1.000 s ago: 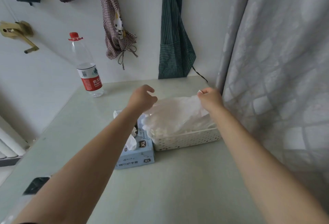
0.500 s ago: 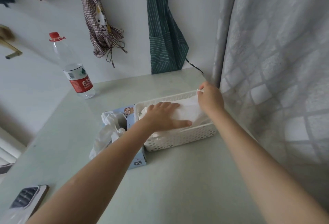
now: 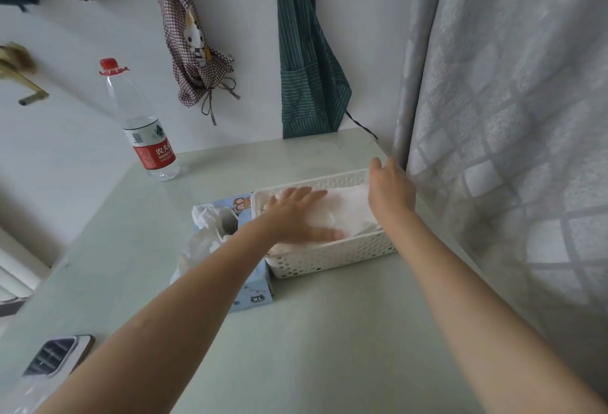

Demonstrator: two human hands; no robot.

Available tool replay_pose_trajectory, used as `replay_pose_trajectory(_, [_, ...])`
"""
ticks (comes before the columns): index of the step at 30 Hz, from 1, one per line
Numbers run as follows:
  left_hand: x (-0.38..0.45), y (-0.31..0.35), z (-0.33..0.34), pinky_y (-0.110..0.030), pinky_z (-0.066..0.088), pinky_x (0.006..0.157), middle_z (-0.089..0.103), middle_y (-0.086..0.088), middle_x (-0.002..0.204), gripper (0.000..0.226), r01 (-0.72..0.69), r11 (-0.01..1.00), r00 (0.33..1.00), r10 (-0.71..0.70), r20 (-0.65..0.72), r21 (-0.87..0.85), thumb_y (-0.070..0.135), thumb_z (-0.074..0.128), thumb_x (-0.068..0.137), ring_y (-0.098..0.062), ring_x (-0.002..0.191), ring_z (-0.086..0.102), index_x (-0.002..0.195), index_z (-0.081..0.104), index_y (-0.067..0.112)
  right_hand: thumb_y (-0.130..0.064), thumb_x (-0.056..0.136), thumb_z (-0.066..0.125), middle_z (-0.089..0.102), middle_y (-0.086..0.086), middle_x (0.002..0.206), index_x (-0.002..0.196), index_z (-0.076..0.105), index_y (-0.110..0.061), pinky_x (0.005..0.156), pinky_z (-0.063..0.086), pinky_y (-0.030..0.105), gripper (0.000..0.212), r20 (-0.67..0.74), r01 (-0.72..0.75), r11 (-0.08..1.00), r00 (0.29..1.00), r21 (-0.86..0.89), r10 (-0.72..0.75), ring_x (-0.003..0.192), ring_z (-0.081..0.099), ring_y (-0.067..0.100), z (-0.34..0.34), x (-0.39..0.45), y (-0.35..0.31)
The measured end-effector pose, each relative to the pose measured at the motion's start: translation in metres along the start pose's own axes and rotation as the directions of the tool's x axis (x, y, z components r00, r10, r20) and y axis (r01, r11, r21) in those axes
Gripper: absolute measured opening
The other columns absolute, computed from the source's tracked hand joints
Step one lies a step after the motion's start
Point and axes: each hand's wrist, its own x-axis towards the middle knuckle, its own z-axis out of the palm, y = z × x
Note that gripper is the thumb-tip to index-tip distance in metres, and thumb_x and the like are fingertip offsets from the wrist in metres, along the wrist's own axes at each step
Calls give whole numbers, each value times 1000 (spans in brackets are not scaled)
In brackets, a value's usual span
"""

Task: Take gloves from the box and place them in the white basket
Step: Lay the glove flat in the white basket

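pale green table top (image 3: 322,331): carries every item below; set against the white wall, with a grey patterned curtain (image 3: 513,150) hanging at its right edge.

white perforated plastic basket (image 3: 332,257): far right of the table, long side across the view, touching the box on its left. holds a flattened layer of thin translucent white gloves (image 3: 348,213); the task's goods lie here, inside the rim.

light blue cardboard glove box marked xl (image 3: 253,295): just left of the basket, placed close so a transfer is short. more gloves (image 3: 204,232) spill crumpled from its top opening, so stock appears to remain.

clear plastic water bottle with red cap and red label (image 3: 148,137): upright, far left, well apart from the work.

dark phone-like device (image 3: 57,356): near left corner, idle.

left hand (image 3: 296,216): fingers straight and spread, palm flat on the gloves in the basket, gripping nothing; judged to be pressing the springy pile down so that it stays below the rim.

right hand (image 3: 390,183): over the basket's far right corner, fingers loosely extended, nothing pinched; whether it touches the rim cannot be told.
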Motion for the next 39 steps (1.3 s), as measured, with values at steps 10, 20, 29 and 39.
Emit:
replay_pose_trajectory(10, [-68, -92, -42, -42, 40, 102, 59, 2, 126, 32, 194, 945, 848, -296, -439, -263, 44, 58, 92, -20, 117, 54, 120, 63, 30, -17, 96, 49, 51, 5, 97, 99, 57, -9, 58, 32, 28, 12, -87, 252, 896, 968, 367, -236, 73, 47, 22, -19, -13, -122])
replay_pose_trajectory(20, [-111, -146, -26, -34, 48, 67, 67, -7, 87, 50, 507, 832, 848, -528, -42, -226, 59, 62, 83, -22, 81, 63, 84, 69, 10, -29, 91, 57, 69, 10, 87, 84, 71, -6, 81, 52, 41, 28, 311, 364, 810, 788, 461, -531, 84, 63, 27, -17, -48, -211])
replay_pose_trajectory(29, [-129, -140, -49, -30, 46, 76, 60, -6, 86, 13, -107, 129, 890, -429, -153, -986, 9, 53, 92, -21, 80, 57, 85, 63, 12, -28, 94, 54, 62, -3, 100, 108, 62, -17, 75, 47, 25, 19, 275, -95, 540, 924, 836, -264, 91, 59, 12, -35, -35, -199])
replay_pose_trajectory(39, [-122, -118, -54, -23, 51, 62, 67, -5, 85, 9, -157, 185, 899, -380, -218, -970, 15, 61, 93, -16, 75, 64, 95, 66, 9, -22, 87, 71, 69, 0, 91, 98, 68, -13, 64, 45, 19, 14, 329, -156, 467, 890, 870, -316, 81, 63, 12, -31, -42, -185])
